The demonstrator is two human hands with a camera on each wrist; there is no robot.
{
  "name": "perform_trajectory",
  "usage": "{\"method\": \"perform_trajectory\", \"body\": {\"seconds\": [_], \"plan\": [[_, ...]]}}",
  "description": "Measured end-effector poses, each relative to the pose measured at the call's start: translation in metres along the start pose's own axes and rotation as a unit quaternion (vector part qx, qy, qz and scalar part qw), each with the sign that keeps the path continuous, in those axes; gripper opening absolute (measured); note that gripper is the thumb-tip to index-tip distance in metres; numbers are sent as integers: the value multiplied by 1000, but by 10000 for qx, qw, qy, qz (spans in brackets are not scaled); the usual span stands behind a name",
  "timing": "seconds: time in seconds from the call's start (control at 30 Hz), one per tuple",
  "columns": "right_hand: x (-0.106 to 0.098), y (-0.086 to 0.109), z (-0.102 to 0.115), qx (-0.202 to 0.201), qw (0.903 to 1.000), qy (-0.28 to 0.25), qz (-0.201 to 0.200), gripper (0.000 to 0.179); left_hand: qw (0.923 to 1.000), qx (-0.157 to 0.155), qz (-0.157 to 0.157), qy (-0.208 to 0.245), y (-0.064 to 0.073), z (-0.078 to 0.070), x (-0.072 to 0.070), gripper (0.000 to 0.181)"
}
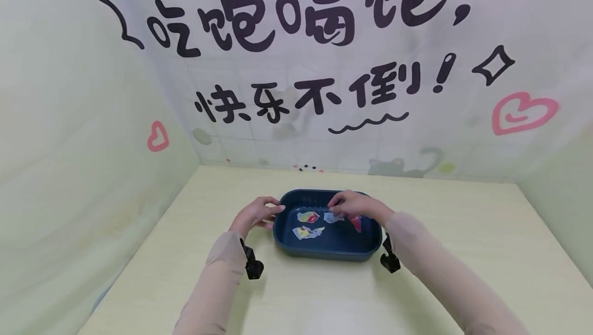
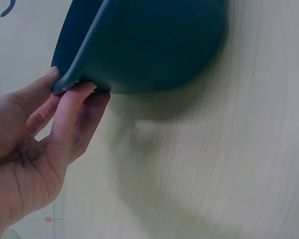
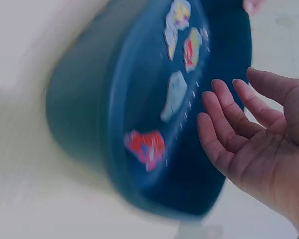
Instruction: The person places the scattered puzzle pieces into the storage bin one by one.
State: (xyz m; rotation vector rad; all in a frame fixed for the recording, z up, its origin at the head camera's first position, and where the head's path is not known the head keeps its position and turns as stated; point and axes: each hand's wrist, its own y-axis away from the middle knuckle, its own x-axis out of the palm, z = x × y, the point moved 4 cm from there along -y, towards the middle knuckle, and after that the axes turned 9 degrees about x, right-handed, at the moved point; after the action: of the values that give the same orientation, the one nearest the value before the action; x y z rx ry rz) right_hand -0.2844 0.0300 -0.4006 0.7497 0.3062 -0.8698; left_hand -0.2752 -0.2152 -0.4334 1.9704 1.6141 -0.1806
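Note:
A dark blue rectangular basin (image 1: 324, 254) with rounded corners stands on the table. My left hand (image 1: 255, 214) pinches its left rim, thumb at the inner side and fingers outside, as the left wrist view shows. Over the basin's back right part hovers my right hand (image 1: 361, 205); its fingers are loosely bent and hold nothing in the right wrist view. Several torn-edged colourful flat pieces lie on the basin's floor: a yellow-and-red piece (image 3: 191, 50), a white-and-yellow piece (image 1: 308, 232), a pale blue piece (image 3: 174, 96) and a red-and-purple piece (image 3: 147, 148).
The pale wood-grain table (image 1: 315, 299) extends around the basin. Behind it hangs a printed fabric backdrop (image 1: 278, 144) with black lettering, and fabric closes both sides. A black wrist camera mount (image 1: 252, 263) sits on the left wrist, another mount (image 1: 390, 256) on the right.

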Motion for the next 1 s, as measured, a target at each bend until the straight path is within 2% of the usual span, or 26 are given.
{"method": "perform_trajectory", "body": {"seconds": [0.23, 0.5, 0.83, 1.0], "plan": [[-32, 18, -20, 91, 9993, -103, -337, 35, 10000, 48, 60, -24, 2, 0, 1, 40], [-55, 42, -43, 5, 9988, -118, -479, 36, 9999, 29, 82, -65, 0, -1, 2, 41], [-64, 53, -66, 76, 9980, -47, -621, 36, 9999, 44, 115, 35, -1, -1, 2, 39], [-65, 60, -85, 246, 9990, 169, -325, 45, 9999, -13, 115, -19, -2, -1, 1, 41]]}}
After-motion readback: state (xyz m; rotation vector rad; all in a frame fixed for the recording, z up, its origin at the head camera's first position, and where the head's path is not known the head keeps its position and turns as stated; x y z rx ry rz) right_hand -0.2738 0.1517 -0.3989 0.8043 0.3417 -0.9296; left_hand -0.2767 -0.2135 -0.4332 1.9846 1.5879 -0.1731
